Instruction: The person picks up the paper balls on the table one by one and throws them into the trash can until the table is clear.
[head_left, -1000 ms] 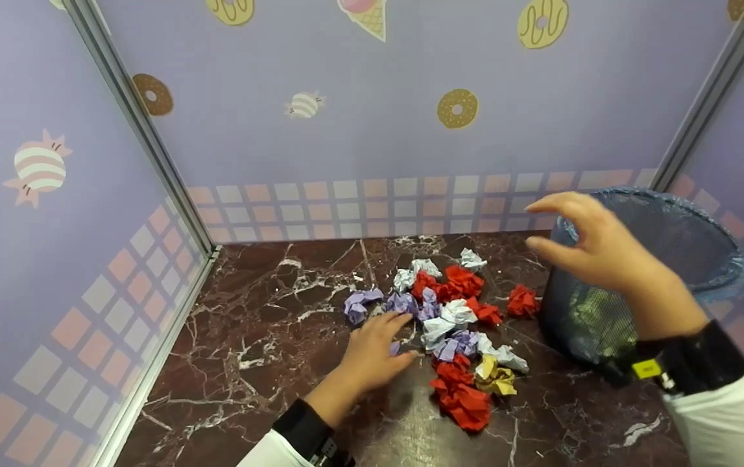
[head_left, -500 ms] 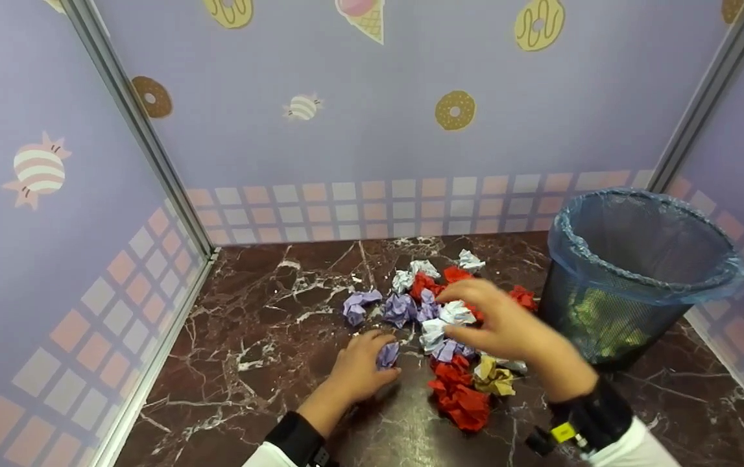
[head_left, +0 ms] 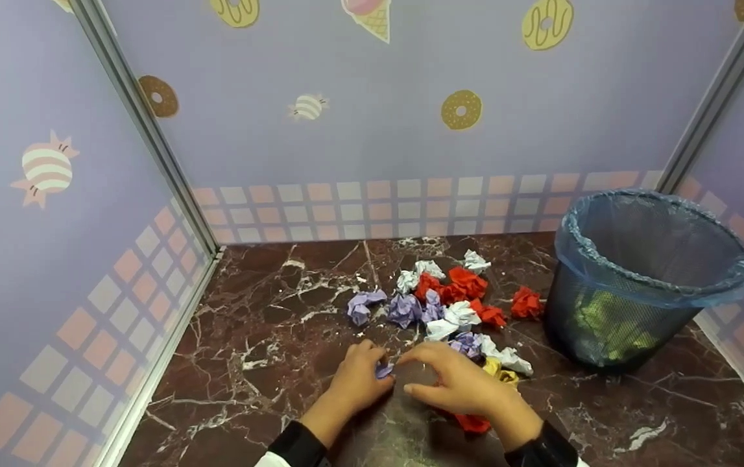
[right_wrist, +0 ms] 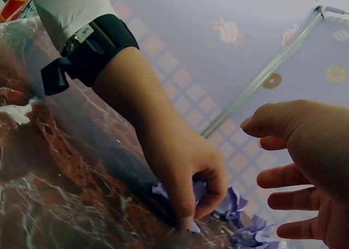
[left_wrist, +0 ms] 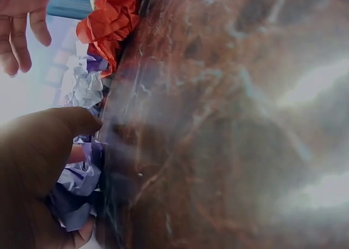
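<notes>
My left hand (head_left: 355, 383) grips a crumpled purple paper ball (head_left: 383, 370) low over the marbled table; most of the ball is hidden by the fingers. In the left wrist view the purple paper (left_wrist: 79, 178) shows between thumb and fingers. Just to its right, my right hand (head_left: 459, 383) has thumb and fingers spread apart, facing the left hand, with nothing in it. A pile of crumpled paper lies beyond both hands: purple (head_left: 404, 310), white (head_left: 456, 320) and red (head_left: 468, 283) balls. Behind the right hand, yellow (head_left: 501, 371) and red (head_left: 473, 423) papers are partly covered.
A black mesh bin (head_left: 605, 324) with a blue liner (head_left: 573, 240) stands at the right, yellowish-green paper showing through its side. A lone red ball (head_left: 527, 303) lies beside it. Patterned purple walls (head_left: 372, 143) enclose the table's back and sides.
My right hand has come from over the bin, leftward across the paper pile, down beside the left hand. The left hand has taken hold of a purple paper ball and drawn it slightly nearer.
</notes>
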Demonstrator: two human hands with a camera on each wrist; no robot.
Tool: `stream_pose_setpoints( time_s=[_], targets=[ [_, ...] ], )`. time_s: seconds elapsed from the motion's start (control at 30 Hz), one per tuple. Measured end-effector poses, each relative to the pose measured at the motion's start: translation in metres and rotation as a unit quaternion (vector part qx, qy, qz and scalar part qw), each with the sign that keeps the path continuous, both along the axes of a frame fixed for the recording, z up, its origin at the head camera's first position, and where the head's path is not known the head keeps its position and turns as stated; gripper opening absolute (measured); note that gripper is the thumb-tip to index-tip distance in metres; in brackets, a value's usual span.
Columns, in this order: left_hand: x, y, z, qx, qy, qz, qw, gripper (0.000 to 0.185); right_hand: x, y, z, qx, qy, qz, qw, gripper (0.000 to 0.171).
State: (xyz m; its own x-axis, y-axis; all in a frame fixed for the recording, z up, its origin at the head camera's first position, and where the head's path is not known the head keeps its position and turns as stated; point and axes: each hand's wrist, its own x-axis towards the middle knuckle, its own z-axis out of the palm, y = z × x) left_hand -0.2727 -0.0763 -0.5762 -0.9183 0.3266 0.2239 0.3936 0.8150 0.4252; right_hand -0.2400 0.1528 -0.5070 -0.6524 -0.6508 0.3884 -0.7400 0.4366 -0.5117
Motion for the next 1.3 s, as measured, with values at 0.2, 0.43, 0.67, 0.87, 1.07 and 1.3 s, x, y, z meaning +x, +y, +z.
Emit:
stream_pose_setpoints(
  time_s=[0.2,0.43,0.67,0.87,1.07,1.3],
  targets=[
    [-0.001,-0.003,-0.001,-0.009,0.019,-0.007,0.9998,0.019,0.001,-0.004,-0.007,-0.028,-0.019,0.008,0.999,0.036],
    [-0.001,-0.004,-0.002,-0.013,0.009,-0.014,0.9998,0.010,-0.001,-0.006,-0.012,-0.034,-0.028,0.010,0.999,0.038],
    [-0.004,-0.005,-0.005,-0.017,0.025,-0.018,0.9994,0.011,-0.002,-0.005,-0.015,-0.037,-0.024,0.014,0.999,0.037],
    [-0.007,-0.006,-0.006,-0.024,0.036,-0.023,0.9988,0.017,-0.003,0.000,-0.014,-0.039,-0.033,0.001,0.999,0.037],
    [-0.010,-0.005,-0.003,-0.020,0.016,-0.020,0.9995,0.014,-0.003,0.005,-0.011,-0.036,-0.043,-0.015,0.998,0.038],
    [-0.013,-0.009,-0.001,-0.016,-0.024,-0.030,0.9991,0.014,-0.004,0.006,-0.014,-0.030,-0.040,-0.009,0.999,0.036]
  ],
)
